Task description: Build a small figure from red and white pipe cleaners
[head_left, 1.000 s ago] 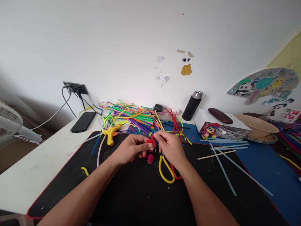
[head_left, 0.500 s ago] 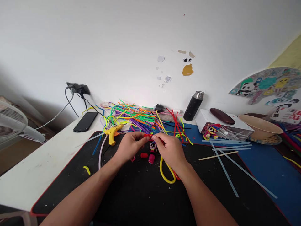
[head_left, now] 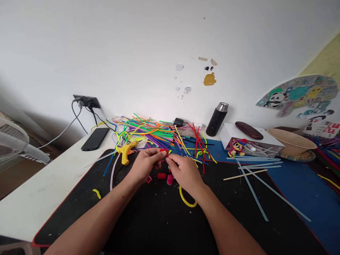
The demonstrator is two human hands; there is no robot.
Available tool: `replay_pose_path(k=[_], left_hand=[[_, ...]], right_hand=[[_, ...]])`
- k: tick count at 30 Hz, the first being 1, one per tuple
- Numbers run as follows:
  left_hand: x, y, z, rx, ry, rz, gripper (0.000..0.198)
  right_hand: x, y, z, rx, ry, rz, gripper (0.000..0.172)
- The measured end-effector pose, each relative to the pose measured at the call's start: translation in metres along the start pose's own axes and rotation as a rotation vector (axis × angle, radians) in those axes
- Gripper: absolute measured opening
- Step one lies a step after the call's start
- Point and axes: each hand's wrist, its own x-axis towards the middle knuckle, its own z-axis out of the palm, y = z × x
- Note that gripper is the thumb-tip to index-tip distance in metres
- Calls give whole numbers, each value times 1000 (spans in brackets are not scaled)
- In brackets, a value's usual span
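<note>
A small bent piece of red pipe cleaner (head_left: 164, 151) is pinched in the fingertips of my left hand (head_left: 143, 164). My right hand (head_left: 187, 173) has its thumb and fingers closed against the same red piece from the other side. Below the hands, on the black mat, lie a short red piece (head_left: 161, 175), a magenta piece (head_left: 170, 179) and a small pink piece (head_left: 149, 179). My right hand partly covers whatever joins the magenta piece. A yellow looped stem (head_left: 188, 203) curves out from beneath the right wrist.
A pile of coloured pipe cleaners (head_left: 151, 131) spreads along the wall. The yellow glue gun (head_left: 125, 154) and black phone (head_left: 95, 139) are at left. To the right are a black flask (head_left: 217, 119), a white box (head_left: 228, 132), a small figure (head_left: 237, 148) and glue sticks (head_left: 253, 193).
Both hands stay close together while the red pipe cleaner has turned upward in the left fingertips. My right hand has moved slightly left and lower, hiding more of the magenta piece's upper part.
</note>
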Motion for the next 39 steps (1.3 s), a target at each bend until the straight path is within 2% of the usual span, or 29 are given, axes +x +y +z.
replay_pose_path(k=[3,7,11,15,22,25,28,34,39], left_hand=[[-1,-1,2,-45,-17,-12,42],[1,-4,2,14,-7,23,39],[2,-7,1,39,11,33,39],[2,-6,3,-37,15,-21,40],[-1,4,5,-135,-23,-71,41],[-3,11,1,-36,-126,-58,39],[-6,19,-4,172,-223,12,37],[-12,22,-3,534,-181,261,31],[-14,16,-1,731,-169,319,25]], right_hand=[[0,-2,1,82,-29,28,32],[0,-3,2,139,-48,63,34],[0,0,3,93,-31,37,34],[1,2,5,54,-27,20,31],[2,10,7,385,-118,204,37],[3,13,4,452,-181,257,39],[4,17,0,448,-227,275,38],[6,21,-2,371,-205,292,27],[5,24,1,268,-221,251,29]])
